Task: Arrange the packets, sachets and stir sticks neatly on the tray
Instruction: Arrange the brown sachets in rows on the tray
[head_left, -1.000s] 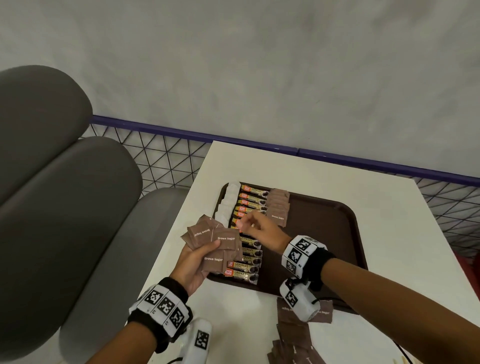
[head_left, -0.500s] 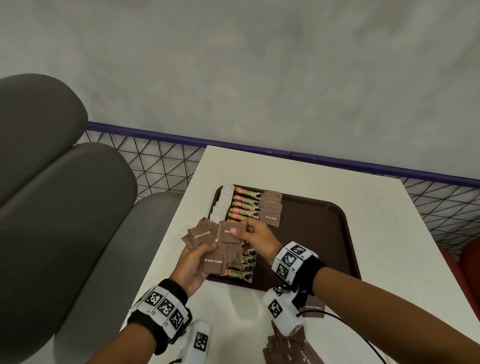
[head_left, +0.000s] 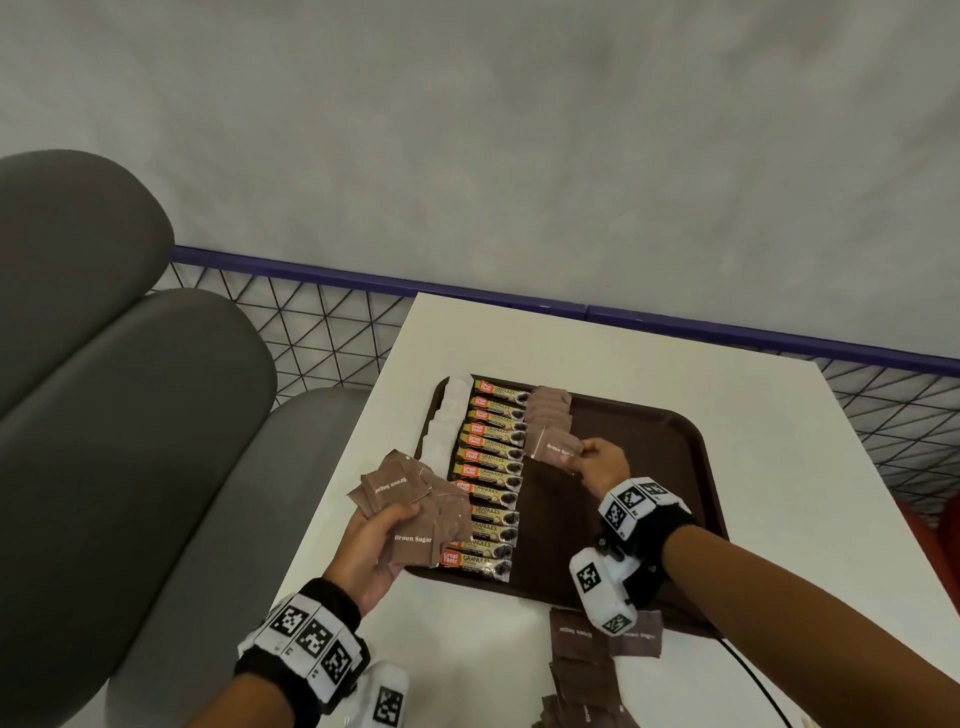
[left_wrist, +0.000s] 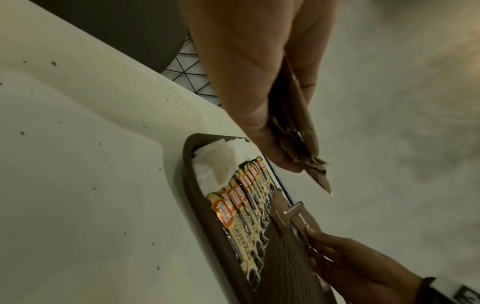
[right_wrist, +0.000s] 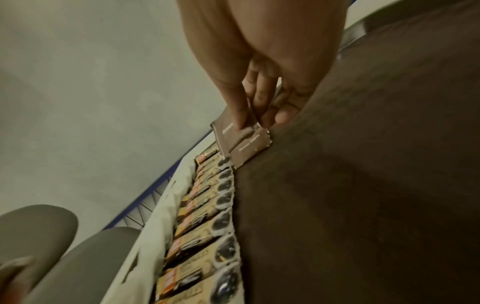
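A dark brown tray (head_left: 649, 467) lies on the white table. On its left side stand a column of white sachets (head_left: 448, 415), a column of coffee granule sticks (head_left: 493, 467) and a short row of brown sugar sachets (head_left: 548, 410). My right hand (head_left: 584, 457) pinches one brown sugar sachet (head_left: 556, 447) (right_wrist: 228, 135) at the near end of that row, just over the tray. My left hand (head_left: 374, 540) grips a fanned bundle of brown sugar sachets (head_left: 410, 499) (left_wrist: 298, 127) over the tray's left edge.
More brown sugar sachets (head_left: 587, 660) lie loose on the table before the tray's near edge. A grey padded seat (head_left: 104, 415) stands to the left. A wire mesh fence with a purple rail (head_left: 467, 288) runs behind the table (head_left: 779, 395). The tray's right half is bare.
My right hand took one sachet from the bundle in my left hand and carried it right and forward to the brown sachet row on the tray. The left hand stayed roughly in place.
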